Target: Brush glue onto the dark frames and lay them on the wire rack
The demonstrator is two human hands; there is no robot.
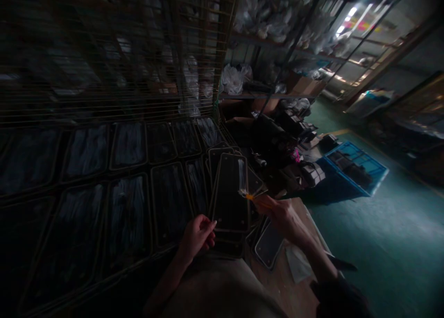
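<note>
My right hand (282, 216) is closed round the yellow handle of a brush (249, 196). The pale bristles touch a dark rectangular panel (231, 193) with rounded corners and a light rim. White streaks run down the panel's upper right side. At its lower left corner, my left hand (197, 234) pinches the edge between thumb and fingers. More panels of this kind (222, 158) lie stacked beneath and behind it. Another panel (268, 244) rests just below my right hand.
Rows of streaked dark panels (126, 211) spread to the left before a wire mesh wall (166, 91). A wooden board (289, 288) lies at lower right. A blue crate (376, 186) stands on the green floor (398, 244). Shelves behind hold plastic bags (234, 79).
</note>
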